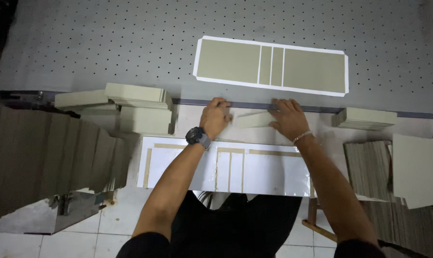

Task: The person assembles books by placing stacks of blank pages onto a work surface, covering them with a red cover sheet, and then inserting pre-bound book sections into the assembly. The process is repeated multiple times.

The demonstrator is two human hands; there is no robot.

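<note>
Hands grip a narrow grey board strip [254, 119]: left hand [215, 117] pinches its left end, right hand [287, 118] its right (white cover sheet [274, 169] just below the wrists).

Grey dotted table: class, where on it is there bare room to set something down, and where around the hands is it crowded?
The grey dotted table is bare left of and beyond the white-bordered sheet. The near ledge is crowded: board stacks sit left of the left hand, another stack right of the right hand, and both hands hold a strip between them.
</note>
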